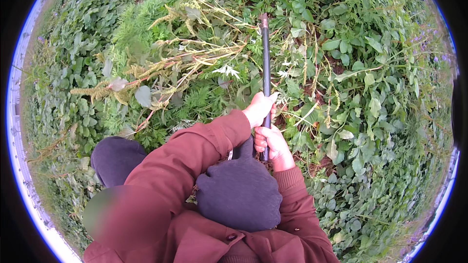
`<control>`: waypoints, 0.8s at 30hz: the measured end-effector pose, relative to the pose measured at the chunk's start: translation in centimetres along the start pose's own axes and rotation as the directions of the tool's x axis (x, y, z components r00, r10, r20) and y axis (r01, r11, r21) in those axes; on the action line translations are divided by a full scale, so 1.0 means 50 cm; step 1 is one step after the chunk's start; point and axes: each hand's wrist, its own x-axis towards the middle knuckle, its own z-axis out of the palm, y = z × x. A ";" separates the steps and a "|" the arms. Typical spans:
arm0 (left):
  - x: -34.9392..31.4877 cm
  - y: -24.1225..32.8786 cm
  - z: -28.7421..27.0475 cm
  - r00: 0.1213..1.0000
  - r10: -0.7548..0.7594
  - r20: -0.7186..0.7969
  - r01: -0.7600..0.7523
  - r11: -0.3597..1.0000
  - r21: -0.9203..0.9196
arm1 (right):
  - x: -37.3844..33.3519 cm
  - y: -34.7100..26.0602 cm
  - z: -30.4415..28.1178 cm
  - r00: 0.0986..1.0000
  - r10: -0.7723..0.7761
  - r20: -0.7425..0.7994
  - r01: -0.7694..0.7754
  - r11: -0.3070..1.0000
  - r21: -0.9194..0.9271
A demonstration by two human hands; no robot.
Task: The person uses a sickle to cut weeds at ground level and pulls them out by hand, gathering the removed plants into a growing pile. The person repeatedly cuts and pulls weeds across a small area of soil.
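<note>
Both of my hands are closed round one long black tool handle [266,63], which runs straight away from me into the weeds. My left hand [260,109] grips it farther up, with the left arm reaching across my body. Just below, my right hand [275,142] is wrapped round the handle near its close end. At the far end the handle meets a rusty brown socket [263,18]; leaves hide whatever lies beyond it, so the kind of tool does not show. Left of the handle, cut-looking seed-headed weed stalks [195,58] with reddish stems lie across the foliage.
Dense low leafy plants [370,117] cover the ground on all sides. Reddish soil [321,165] shows through to the right of the handle. My dark-trousered knees are bent close by, one [239,190] beneath my arms and the other [117,160] at the left.
</note>
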 end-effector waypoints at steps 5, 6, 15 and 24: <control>0.005 0.038 0.025 0.985 0.008 -0.171 0.017 0.990 0.142 | 0.005 -0.029 0.036 0.995 0.057 -0.081 -0.062 0.996 -0.060; -0.006 0.043 0.033 0.979 0.039 -0.203 -0.007 0.988 0.155 | -0.003 -0.029 0.044 0.994 0.014 -0.108 -0.023 0.997 -0.078; -0.155 -0.034 0.081 0.994 0.108 -0.005 -0.108 0.994 0.016 | -0.174 0.044 0.037 0.980 -0.178 -0.093 0.150 0.957 -0.248; -0.102 0.092 -0.079 0.580 0.764 0.283 -0.351 -0.079 0.933 | -0.207 -0.024 -0.048 0.866 -0.467 -0.177 0.380 0.847 -0.371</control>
